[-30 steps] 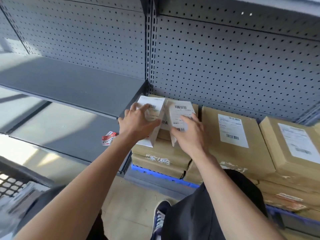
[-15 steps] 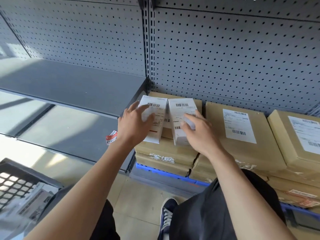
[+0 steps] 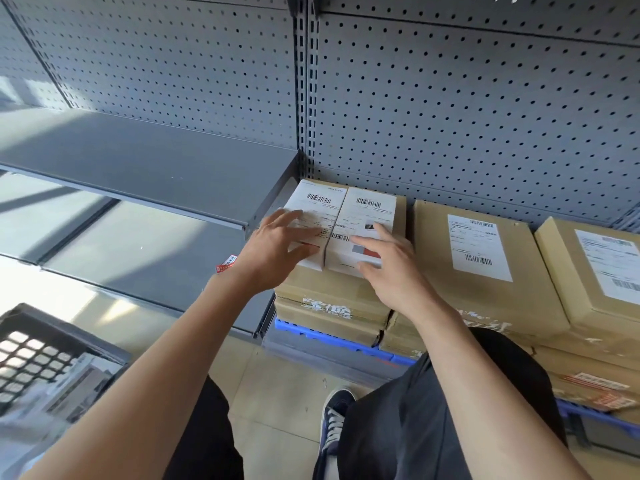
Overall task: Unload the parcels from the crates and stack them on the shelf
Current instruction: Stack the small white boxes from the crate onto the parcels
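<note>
White parcels [image 3: 341, 225], two side by side, are seated on the brown carton stack [image 3: 332, 296] on the shelf, pressed flat by left hand [image 3: 277, 245] and right hand [image 3: 391, 271], fingers straight; sliding off the smooth carton is judged possible on release.

Brown cartons [image 3: 478, 258] stacked on grey shelf [image 3: 329, 355].
</note>
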A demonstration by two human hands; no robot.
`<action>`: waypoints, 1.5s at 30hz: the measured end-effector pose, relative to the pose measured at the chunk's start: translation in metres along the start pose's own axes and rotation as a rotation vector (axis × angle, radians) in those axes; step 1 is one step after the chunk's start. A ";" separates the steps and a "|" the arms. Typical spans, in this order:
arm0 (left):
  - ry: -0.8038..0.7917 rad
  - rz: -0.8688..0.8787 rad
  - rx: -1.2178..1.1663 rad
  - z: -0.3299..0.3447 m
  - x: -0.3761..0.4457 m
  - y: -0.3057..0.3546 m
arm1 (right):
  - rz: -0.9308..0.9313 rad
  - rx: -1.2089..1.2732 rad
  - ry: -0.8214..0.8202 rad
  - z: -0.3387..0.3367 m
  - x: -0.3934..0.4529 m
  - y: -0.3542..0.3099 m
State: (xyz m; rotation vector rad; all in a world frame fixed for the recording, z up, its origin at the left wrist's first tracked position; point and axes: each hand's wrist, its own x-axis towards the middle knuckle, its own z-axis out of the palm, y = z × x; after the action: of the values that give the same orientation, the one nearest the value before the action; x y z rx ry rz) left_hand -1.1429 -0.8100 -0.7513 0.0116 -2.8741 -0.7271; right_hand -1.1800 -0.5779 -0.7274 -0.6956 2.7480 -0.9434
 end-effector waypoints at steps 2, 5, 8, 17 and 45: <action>0.000 0.000 0.003 0.000 0.004 -0.002 | 0.000 -0.004 0.024 0.002 0.003 0.000; 0.014 -0.015 -0.026 0.001 0.007 -0.005 | -0.006 -0.017 0.040 0.004 0.009 0.001; 0.064 -0.037 -0.076 0.001 0.007 -0.005 | -0.021 -0.022 0.059 0.006 0.012 0.001; 0.127 -0.058 -0.153 0.003 0.012 -0.007 | -0.034 -0.007 0.100 0.005 0.015 0.005; 0.040 -0.200 -0.437 -0.021 0.010 -0.020 | -0.080 -0.047 0.152 0.012 0.010 0.007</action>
State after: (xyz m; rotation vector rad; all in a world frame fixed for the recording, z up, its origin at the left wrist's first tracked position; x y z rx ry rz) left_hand -1.1502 -0.8377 -0.7408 0.2540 -2.6378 -1.3596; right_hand -1.1877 -0.5840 -0.7415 -0.7771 2.9023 -0.9889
